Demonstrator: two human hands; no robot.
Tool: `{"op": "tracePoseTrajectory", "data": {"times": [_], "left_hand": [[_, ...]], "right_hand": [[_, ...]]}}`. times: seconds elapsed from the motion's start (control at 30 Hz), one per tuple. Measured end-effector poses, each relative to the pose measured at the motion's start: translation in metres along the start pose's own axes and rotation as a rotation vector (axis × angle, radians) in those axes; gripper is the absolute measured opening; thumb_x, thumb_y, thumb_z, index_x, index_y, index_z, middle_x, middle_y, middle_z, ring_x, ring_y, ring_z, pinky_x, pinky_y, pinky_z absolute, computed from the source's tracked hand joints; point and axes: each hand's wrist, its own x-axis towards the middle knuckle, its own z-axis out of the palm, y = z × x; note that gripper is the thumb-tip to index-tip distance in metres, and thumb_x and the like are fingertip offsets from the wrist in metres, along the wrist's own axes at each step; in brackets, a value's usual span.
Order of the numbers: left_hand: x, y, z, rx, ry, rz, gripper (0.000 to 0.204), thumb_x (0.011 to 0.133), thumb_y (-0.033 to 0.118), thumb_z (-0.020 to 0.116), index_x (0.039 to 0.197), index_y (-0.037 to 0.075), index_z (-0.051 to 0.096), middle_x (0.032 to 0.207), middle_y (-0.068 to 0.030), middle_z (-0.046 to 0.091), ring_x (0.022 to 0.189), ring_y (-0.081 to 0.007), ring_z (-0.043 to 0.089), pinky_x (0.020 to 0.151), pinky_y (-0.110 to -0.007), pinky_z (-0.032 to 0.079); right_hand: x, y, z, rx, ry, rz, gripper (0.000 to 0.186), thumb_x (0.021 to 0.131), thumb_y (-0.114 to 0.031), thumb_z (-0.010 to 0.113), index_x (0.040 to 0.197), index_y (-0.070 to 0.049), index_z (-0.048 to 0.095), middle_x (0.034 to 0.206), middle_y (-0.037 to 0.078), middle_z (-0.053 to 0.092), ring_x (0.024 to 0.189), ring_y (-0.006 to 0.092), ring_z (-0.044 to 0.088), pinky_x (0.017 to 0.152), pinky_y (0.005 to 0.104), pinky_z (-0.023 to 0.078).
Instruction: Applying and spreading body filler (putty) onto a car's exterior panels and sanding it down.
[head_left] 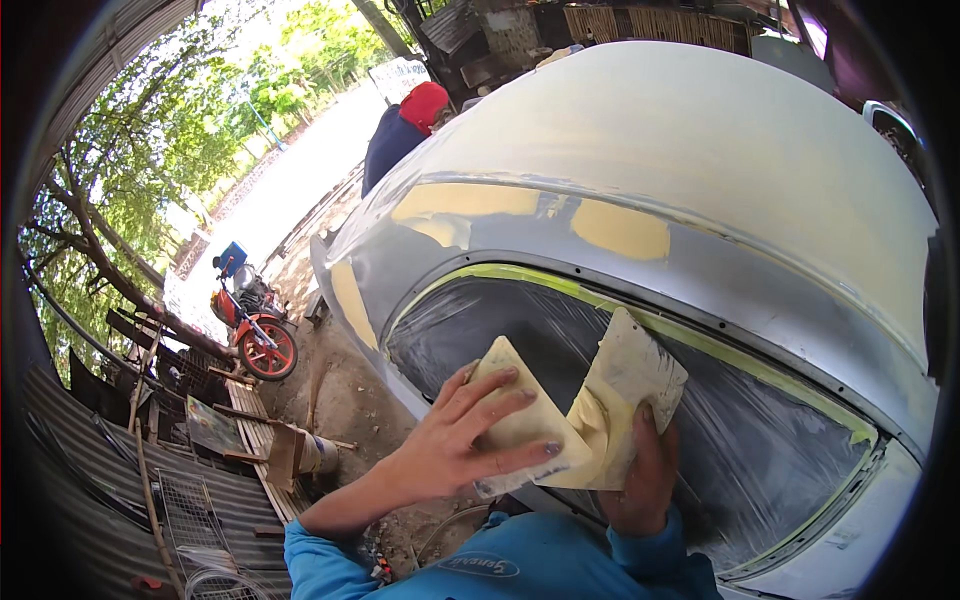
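Observation:
My left hand [455, 445] grips a flat cream-coloured spreader [520, 415], its fingers laid across the face and the thumb hidden. In my right hand [645, 475] is a flat mixing board [645, 370], dark-stained along one edge, with the thumb pressed on its face. A lump of pale yellow body filler [592, 420] sits on the board, against the edge of the spreader. Both tools are held in front of a car window [770, 440] covered with clear plastic and edged with yellow-green masking tape [520, 272]. Above it, the grey car body carries smooth yellow filler patches [620, 230].
The car roof [680, 120] curves away beyond the window. A person in a red head covering [424, 106] and dark top is at the car's far left end. On the dirt ground stand a red motorcycle [262, 335] and a bucket [320, 455]. Corrugated metal sheets [90, 470] lie left.

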Motion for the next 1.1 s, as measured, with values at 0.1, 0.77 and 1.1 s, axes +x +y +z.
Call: {"op": "tracePoseTrajectory", "data": {"times": [0.1, 0.77, 1.1], "left_hand": [[-0.009, -0.011, -0.024, 0.117, -0.102, -0.235, 0.058, 0.071, 0.018, 0.073, 0.125, 0.035, 0.062, 0.133, -0.0101, 0.048, 0.126, -0.0356, 0.046, 0.102, -0.06, 0.036], [0.09, -0.155, -0.061, -0.043, -0.005, -0.26, 0.067, 0.066, -0.021, 0.045, 0.125, 0.007, 0.06, 0.125, -0.0158, 0.058, 0.119, -0.0339, 0.055, 0.1, -0.038, 0.043], [0.104, -0.178, -0.046, -0.033, -0.069, -0.295, 0.059, 0.07, -0.018, 0.047, 0.123, 0.004, 0.061, 0.122, -0.0154, 0.06, 0.114, -0.033, 0.058, 0.097, -0.037, 0.046]], "right_hand": [[0.003, -0.012, 0.004, 0.407, 0.044, 0.296, 0.057, 0.092, -0.018, 0.061, 0.138, 0.004, 0.037, 0.124, 0.028, 0.052, 0.105, 0.0439, 0.057, 0.087, 0.0498, 0.048], [0.01, -0.035, 0.058, 0.608, 0.846, 0.685, 0.051, 0.097, -0.025, 0.054, 0.139, -0.003, 0.035, 0.13, 0.014, 0.049, 0.113, 0.025, 0.055, 0.094, 0.0376, 0.049], [-0.012, -0.026, 0.064, 0.681, 0.747, 0.556, 0.049, 0.099, -0.023, 0.048, 0.142, -0.004, 0.033, 0.138, 0.014, 0.044, 0.119, 0.0257, 0.052, 0.098, 0.0408, 0.047]]}}
